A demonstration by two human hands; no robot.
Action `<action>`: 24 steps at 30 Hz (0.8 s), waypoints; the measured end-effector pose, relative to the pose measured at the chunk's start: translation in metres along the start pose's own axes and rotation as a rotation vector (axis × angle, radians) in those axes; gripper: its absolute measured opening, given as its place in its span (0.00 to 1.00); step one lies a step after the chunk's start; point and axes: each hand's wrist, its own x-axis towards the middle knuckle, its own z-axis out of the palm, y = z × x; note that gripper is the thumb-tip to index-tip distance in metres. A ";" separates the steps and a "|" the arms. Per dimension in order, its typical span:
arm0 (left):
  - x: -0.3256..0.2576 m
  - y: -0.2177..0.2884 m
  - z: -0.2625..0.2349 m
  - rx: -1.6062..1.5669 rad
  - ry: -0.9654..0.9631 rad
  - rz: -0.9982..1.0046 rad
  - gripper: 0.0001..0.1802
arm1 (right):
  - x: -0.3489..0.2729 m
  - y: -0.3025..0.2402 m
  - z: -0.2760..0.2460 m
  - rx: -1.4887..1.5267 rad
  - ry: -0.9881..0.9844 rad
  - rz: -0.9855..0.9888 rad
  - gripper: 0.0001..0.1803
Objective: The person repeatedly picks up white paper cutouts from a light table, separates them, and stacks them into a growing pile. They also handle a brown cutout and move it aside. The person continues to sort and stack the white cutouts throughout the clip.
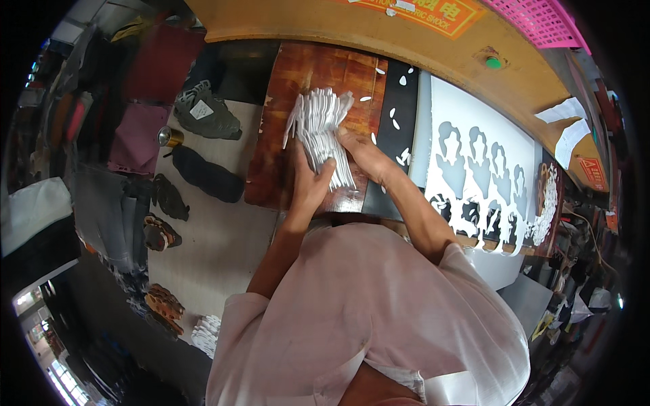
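Note:
Both my hands hold a stack of thin white cut pieces point(321, 128), standing on edge side by side over a reddish-brown wooden board point(265, 183). My left hand point(311, 177) cups the near left side of the stack, its thumb against the front pieces. On the right side, the fingers of my right hand point(362, 154) press against the stack, partly hidden by it. The far ends of the pieces fan unevenly, and a few lean out to the left.
Right of the board, a black strip point(387, 145) carries small white offcuts. Beyond lies a white sheet point(474, 101) with shaped cut-outs. An orange machine beam point(305, 27) with a green button point(493, 62) spans the far side. Leftward, a pale table point(217, 230) bears dark bundles point(206, 174).

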 end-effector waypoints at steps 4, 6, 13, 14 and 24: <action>0.000 -0.018 -0.001 -0.103 -0.065 -0.077 0.52 | 0.007 0.032 -0.018 0.186 -0.066 0.037 0.32; -0.001 -0.018 -0.003 0.104 -0.091 0.087 0.50 | 0.004 0.036 -0.028 0.169 -0.160 0.003 0.32; -0.002 -0.004 -0.033 -0.197 -0.123 -0.078 0.34 | 0.007 0.021 -0.023 -0.043 -0.227 -0.133 0.40; -0.003 -0.004 -0.037 -0.238 -0.100 -0.108 0.32 | 0.008 0.021 -0.017 -0.062 -0.183 -0.130 0.41; 0.008 0.004 -0.032 -0.113 0.068 -0.057 0.22 | 0.003 0.002 0.012 -0.641 -0.129 -0.227 0.52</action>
